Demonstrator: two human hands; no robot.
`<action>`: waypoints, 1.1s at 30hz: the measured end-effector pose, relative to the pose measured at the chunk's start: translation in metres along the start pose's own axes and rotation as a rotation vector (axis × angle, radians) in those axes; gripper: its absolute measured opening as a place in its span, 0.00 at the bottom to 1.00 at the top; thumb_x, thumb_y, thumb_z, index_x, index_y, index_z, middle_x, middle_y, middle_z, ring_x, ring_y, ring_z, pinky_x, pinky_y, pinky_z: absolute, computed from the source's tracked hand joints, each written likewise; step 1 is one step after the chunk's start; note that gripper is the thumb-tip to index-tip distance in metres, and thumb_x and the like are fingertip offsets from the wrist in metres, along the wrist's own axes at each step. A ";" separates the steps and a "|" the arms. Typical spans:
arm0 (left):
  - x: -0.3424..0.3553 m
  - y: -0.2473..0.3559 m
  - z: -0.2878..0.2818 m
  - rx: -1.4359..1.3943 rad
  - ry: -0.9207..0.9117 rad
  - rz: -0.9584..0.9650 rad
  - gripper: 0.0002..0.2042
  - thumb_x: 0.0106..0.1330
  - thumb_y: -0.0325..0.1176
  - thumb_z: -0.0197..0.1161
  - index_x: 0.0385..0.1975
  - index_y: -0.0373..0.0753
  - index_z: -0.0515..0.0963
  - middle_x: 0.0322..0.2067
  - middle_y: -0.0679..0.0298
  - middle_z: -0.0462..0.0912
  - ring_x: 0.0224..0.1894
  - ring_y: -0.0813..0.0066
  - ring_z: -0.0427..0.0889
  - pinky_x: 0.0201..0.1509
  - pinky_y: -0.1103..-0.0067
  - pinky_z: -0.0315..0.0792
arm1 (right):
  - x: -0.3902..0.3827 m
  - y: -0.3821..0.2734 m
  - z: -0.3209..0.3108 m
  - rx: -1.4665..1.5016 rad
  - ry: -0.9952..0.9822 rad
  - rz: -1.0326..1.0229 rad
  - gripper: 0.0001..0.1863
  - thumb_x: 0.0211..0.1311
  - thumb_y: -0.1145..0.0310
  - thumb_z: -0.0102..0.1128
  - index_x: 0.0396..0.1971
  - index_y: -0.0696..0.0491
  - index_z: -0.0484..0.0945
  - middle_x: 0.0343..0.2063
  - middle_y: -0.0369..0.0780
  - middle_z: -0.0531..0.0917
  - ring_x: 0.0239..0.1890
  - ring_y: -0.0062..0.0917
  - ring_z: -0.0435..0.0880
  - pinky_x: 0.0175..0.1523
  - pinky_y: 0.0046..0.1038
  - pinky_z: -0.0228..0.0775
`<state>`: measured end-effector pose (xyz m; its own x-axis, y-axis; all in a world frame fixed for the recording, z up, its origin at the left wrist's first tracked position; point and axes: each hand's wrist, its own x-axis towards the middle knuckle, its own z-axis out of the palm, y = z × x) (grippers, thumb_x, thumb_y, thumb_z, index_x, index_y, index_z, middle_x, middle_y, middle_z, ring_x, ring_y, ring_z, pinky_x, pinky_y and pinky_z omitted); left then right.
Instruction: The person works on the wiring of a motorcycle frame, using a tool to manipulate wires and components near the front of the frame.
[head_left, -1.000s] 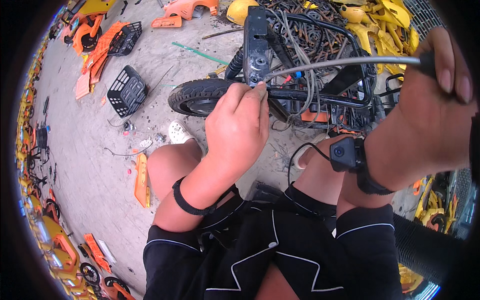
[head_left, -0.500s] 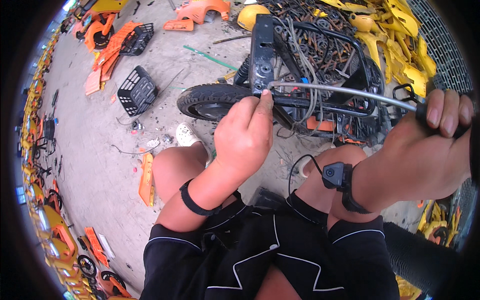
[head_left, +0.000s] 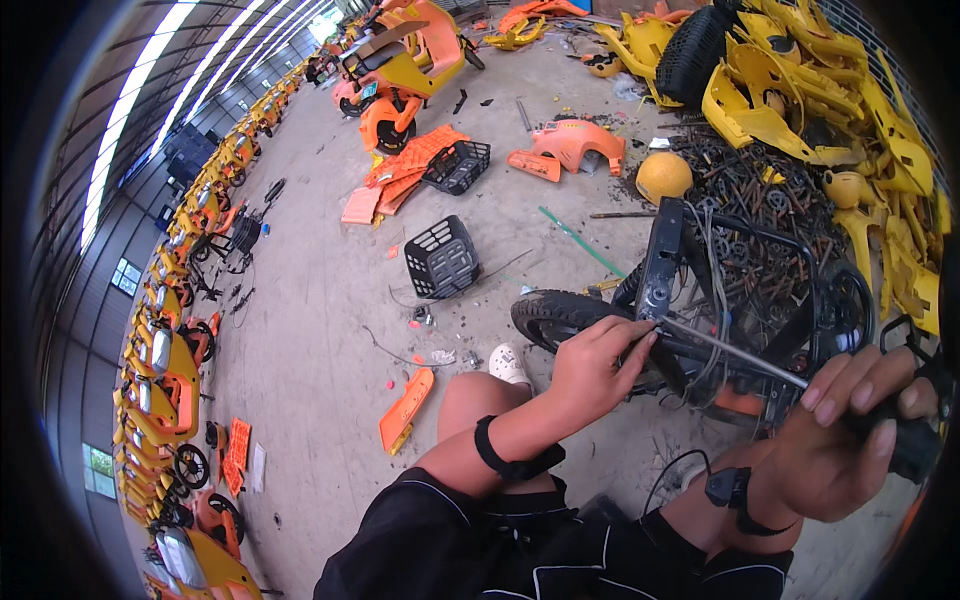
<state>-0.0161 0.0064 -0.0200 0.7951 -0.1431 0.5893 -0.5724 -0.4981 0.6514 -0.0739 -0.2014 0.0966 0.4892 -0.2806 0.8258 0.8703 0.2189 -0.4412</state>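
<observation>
My right hand (head_left: 835, 440) is wrapped round the black handle of a long screwdriver (head_left: 740, 354). Its thin metal shaft runs left to the corner of a black metal frame (head_left: 668, 245), part of a partly stripped scooter. At the shaft's tip, the thumb and fingers of my left hand (head_left: 597, 372) are closed against the frame's lower corner. Whatever lies between those fingertips is too small to make out. Grey cables (head_left: 718, 290) hang over the frame. A black tyre (head_left: 550, 315) sticks out beyond my left hand.
Rusty metal parts (head_left: 765, 200) and yellow body panels (head_left: 770, 95) are heaped behind the frame. A black basket (head_left: 442, 257), an orange panel (head_left: 407, 408) and a green strip (head_left: 580, 242) lie on the floor. Yellow scooters (head_left: 165, 385) line the left wall.
The view has swung up and left, bringing the wall and roof into sight. My left fingers stay at the frame's corner, the thumb now showing. The screwdriver's tip remains there too.
</observation>
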 end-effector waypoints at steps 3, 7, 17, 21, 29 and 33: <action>-0.003 0.001 -0.004 0.009 -0.016 -0.061 0.08 0.66 0.29 0.69 0.43 0.37 0.85 0.35 0.58 0.86 0.32 0.58 0.87 0.34 0.72 0.80 | -0.001 0.005 0.008 0.027 0.011 0.071 0.15 0.71 0.64 0.56 0.49 0.53 0.62 0.36 0.41 0.67 0.30 0.25 0.72 0.36 0.30 0.70; -0.003 0.002 -0.001 -0.021 -0.002 -0.073 0.08 0.66 0.29 0.69 0.42 0.38 0.86 0.34 0.58 0.86 0.32 0.58 0.87 0.34 0.71 0.80 | -0.004 0.013 0.003 0.118 0.037 0.117 0.15 0.69 0.67 0.59 0.46 0.52 0.63 0.34 0.40 0.67 0.29 0.23 0.71 0.35 0.29 0.69; -0.003 0.001 -0.009 -0.315 -0.079 -0.282 0.10 0.70 0.31 0.68 0.46 0.35 0.85 0.33 0.58 0.86 0.31 0.73 0.84 0.36 0.77 0.76 | 0.005 -0.009 -0.038 0.216 0.077 -0.031 0.11 0.67 0.70 0.52 0.43 0.56 0.63 0.35 0.40 0.65 0.30 0.23 0.64 0.38 0.28 0.60; 0.001 0.005 -0.021 -0.639 -0.207 -0.524 0.15 0.77 0.37 0.63 0.50 0.31 0.83 0.30 0.69 0.83 0.34 0.84 0.78 0.39 0.82 0.74 | 0.018 -0.028 -0.061 0.349 0.141 -0.050 0.16 0.59 0.67 0.59 0.38 0.57 0.63 0.31 0.39 0.65 0.25 0.22 0.62 0.33 0.25 0.57; 0.011 0.004 -0.012 -0.035 -0.023 -0.003 0.08 0.65 0.26 0.71 0.42 0.36 0.86 0.33 0.57 0.84 0.35 0.63 0.83 0.41 0.73 0.77 | 0.050 -0.027 -0.094 0.500 -0.293 0.071 0.15 0.72 0.60 0.54 0.43 0.59 0.73 0.30 0.37 0.72 0.19 0.23 0.66 0.23 0.29 0.61; 0.018 -0.006 -0.005 0.070 -0.018 0.064 0.06 0.65 0.25 0.72 0.40 0.38 0.87 0.35 0.59 0.84 0.36 0.67 0.82 0.38 0.76 0.75 | 0.052 -0.014 -0.098 0.512 -0.439 0.069 0.19 0.75 0.57 0.53 0.49 0.59 0.72 0.32 0.38 0.71 0.20 0.24 0.68 0.23 0.30 0.63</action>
<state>0.0004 0.0110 -0.0112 0.7613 -0.1915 0.6195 -0.6073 -0.5455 0.5776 -0.0547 -0.3109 0.1114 0.3798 0.1319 0.9156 0.6486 0.6677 -0.3653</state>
